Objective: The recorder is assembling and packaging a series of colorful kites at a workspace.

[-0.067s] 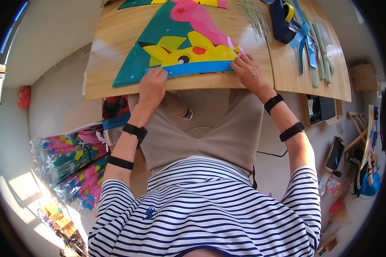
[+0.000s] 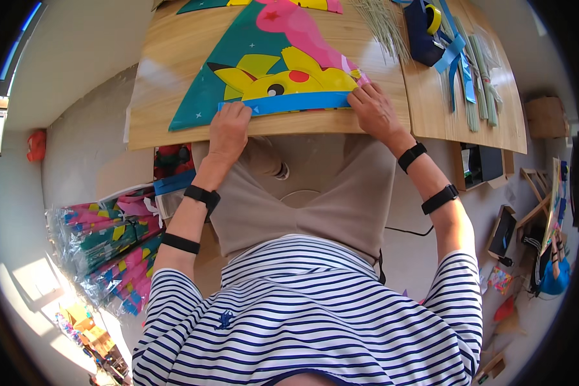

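Along the near edge of the table (image 2: 151,119), the left hand (image 2: 230,128) is at the left end of a blue strip (image 2: 296,103), and the right hand (image 2: 375,112) at its right end. The fingers of both are bent and close together; I cannot tell if they pinch or only press. The strip lies across the near part of a colourful sheet (image 2: 270,51). Farther, at right, is a tape holder (image 2: 423,38).

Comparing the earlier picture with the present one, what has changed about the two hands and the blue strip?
Very little: the right hand and its forearm shifted slightly to the right. Nothing was visibly taken hold of or let go. The left hand, at the left end of the blue strip, and the printed sheet look unchanged.
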Demonstrator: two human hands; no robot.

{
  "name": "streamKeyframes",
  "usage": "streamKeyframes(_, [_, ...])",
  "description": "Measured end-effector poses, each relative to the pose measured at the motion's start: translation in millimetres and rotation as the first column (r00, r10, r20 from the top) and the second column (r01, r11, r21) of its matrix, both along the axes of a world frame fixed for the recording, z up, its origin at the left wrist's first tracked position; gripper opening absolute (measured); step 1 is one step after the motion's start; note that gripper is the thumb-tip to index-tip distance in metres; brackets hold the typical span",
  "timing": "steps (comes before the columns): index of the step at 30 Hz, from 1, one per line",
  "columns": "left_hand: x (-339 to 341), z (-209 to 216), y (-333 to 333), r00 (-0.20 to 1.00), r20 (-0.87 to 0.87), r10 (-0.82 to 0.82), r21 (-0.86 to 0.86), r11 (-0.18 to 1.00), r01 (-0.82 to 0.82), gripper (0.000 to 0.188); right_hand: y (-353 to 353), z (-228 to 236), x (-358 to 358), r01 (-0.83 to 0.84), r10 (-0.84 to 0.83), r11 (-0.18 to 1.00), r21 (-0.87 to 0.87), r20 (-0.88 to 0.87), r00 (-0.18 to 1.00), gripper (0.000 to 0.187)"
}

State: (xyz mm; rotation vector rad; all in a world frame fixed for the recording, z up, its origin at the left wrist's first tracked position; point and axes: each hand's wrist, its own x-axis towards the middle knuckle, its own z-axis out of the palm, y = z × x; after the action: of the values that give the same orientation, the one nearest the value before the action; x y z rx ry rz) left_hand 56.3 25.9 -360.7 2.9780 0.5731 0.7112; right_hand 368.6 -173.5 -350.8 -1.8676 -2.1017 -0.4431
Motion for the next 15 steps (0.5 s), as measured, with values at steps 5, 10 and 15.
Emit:
streamKeyframes(5, [-2, -4, 1, 1.0, -0.009, -0.018, 0.093, 0.995, 0.019, 0.016, -3, 9, -15, 0.027, -0.028, 0.999, 0.039, 0.028, 0.999, 0.011])
streamKeyframes(10, [1, -2, 6, 1.0, -0.018, -0.003, 0.082, 0.997, 0.004, 0.016, -2, 4, -17, 0.1, -0.088, 0.991, -0.086, 0.135, 0.987, 0.02])
streamKeyframes(15, [2, 4, 10, 0.999, 0.001, -0.037, -0.087, 0.996, 0.037, 0.017, 1, -5, -16, 0.11, -0.099, 0.993, -0.045, 0.197, 0.975, 0.019])
